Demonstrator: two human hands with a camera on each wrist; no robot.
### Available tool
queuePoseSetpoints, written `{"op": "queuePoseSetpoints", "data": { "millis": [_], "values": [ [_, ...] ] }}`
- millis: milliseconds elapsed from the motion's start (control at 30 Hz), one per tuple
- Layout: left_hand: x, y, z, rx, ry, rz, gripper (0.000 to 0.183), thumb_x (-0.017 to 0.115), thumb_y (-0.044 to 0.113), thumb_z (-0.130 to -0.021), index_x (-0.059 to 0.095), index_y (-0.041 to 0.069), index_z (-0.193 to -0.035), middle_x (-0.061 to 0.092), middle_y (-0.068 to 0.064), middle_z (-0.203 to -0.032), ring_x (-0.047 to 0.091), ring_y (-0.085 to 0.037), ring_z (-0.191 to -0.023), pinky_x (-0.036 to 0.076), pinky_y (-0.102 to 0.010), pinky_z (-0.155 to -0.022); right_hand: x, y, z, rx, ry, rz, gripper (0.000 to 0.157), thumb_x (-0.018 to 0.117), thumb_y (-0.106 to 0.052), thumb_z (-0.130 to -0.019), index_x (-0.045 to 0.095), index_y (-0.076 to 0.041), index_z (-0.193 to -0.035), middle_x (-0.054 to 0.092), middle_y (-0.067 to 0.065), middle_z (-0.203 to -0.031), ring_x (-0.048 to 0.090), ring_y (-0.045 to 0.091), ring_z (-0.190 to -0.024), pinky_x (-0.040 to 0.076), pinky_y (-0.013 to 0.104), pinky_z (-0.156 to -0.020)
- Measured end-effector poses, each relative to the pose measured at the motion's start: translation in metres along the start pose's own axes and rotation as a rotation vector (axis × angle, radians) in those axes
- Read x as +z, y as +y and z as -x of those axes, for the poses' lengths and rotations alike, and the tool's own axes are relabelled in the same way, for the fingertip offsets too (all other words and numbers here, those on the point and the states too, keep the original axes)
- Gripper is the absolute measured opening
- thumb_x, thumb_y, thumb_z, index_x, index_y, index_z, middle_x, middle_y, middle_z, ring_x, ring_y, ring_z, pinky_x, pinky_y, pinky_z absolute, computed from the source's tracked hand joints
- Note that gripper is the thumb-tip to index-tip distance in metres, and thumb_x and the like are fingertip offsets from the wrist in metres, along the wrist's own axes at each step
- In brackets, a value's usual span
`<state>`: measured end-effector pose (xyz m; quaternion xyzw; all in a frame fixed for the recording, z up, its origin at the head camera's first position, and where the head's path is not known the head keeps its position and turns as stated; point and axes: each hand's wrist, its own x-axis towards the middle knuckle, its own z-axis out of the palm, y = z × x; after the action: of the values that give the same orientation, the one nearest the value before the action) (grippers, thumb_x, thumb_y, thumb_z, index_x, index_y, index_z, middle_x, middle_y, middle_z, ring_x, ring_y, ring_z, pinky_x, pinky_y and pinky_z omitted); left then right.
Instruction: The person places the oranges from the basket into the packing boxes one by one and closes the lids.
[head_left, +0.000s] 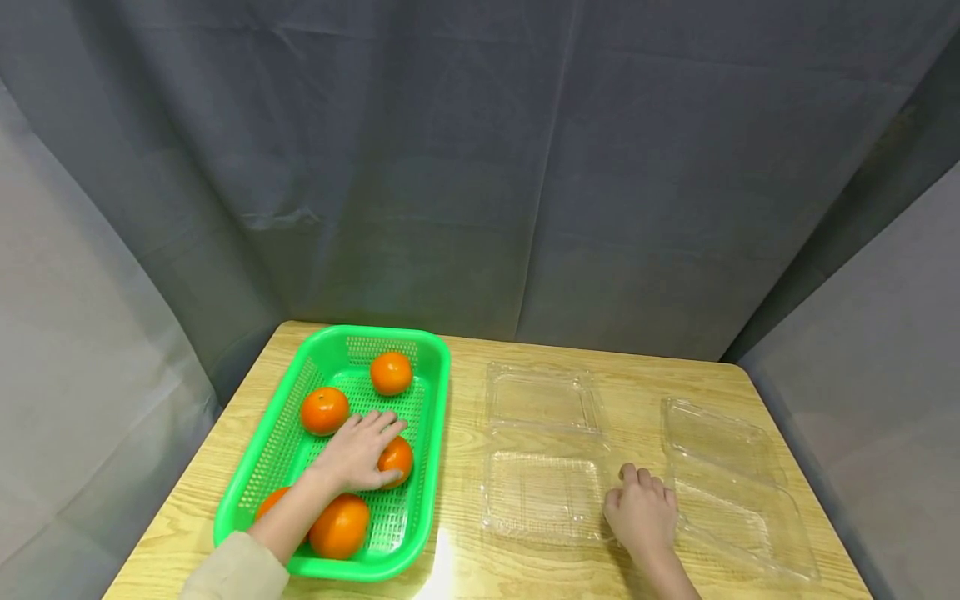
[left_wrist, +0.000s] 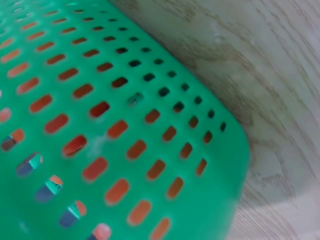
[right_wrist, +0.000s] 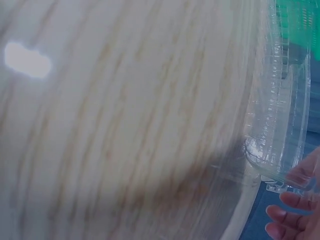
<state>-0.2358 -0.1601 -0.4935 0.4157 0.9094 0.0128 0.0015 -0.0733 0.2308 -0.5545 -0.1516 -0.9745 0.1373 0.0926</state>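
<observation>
Inside the green plastic basket (head_left: 437, 467), my left hand (head_left: 358, 457) reaches over an orange (head_left: 401, 461). Its spread fingers lie along the far side and the thumb along the near side, while the orange stays in the basket. That hand is not seen in the left wrist view, which shows the perforated basket wall (left_wrist: 165, 200). My right hand (head_left: 643, 510) is low at the right edge of a clear clamshell container (head_left: 543, 492) that lies unfolded. In the right wrist view its thumb (right_wrist: 302, 172) is at the container's edge, with the other fingers loosely bent.
Several more oranges sit in the basket, among them a large one (head_left: 340, 527) beside the left forearm. A second unfolded clear container (head_left: 738, 492) lies slanted at the table's right side. Grey curtains (head_left: 420, 167) hang behind the wooden table (head_left: 457, 550).
</observation>
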Motion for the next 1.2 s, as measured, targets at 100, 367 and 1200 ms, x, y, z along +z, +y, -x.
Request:
{"op": "queuePoseSetpoints", "data": {
  "millis": [100, 367, 1200],
  "values": [
    [0.004, -0.001, 0.000, 0.001, -0.025, 0.003, 0.071, 0.060, 0.051, -0.077, 0.045, 0.011, -0.133, 0.044, -0.013, -0.136, 0.040, -0.036, -0.123, 0.034, -0.054, -0.097, 0.001, 0.000, 0.000, 0.006, 0.000, -0.002, 0.034, 0.048, -0.015, -0.081, 0.055, 0.004, -0.109, 0.059, 0.020, -0.102, 0.053, 0.037, -0.091, 0.037, 0.049, -0.077],
    [0.009, -0.001, 0.001, 0.020, -0.058, 0.013, 0.072, 0.064, 0.050, -0.074, 0.046, 0.010, -0.132, 0.043, -0.014, -0.135, 0.041, -0.039, -0.122, 0.034, -0.055, -0.095, 0.002, -0.001, 0.001, 0.024, -0.005, -0.001, 0.034, 0.046, -0.015, -0.082, 0.054, 0.004, -0.109, 0.058, 0.021, -0.104, 0.052, 0.038, -0.095, 0.036, 0.050, -0.078],
    [0.018, -0.002, -0.001, 0.048, -0.019, 0.083, 0.068, 0.066, 0.042, -0.072, 0.047, 0.007, -0.127, 0.045, -0.016, -0.128, 0.044, -0.036, -0.113, 0.041, -0.051, -0.090, 0.003, -0.002, 0.001, 0.019, 0.004, 0.040, 0.037, 0.044, -0.015, -0.083, 0.053, 0.005, -0.113, 0.057, 0.025, -0.106, 0.050, 0.042, -0.098, 0.036, 0.054, -0.081]
  ]
}}
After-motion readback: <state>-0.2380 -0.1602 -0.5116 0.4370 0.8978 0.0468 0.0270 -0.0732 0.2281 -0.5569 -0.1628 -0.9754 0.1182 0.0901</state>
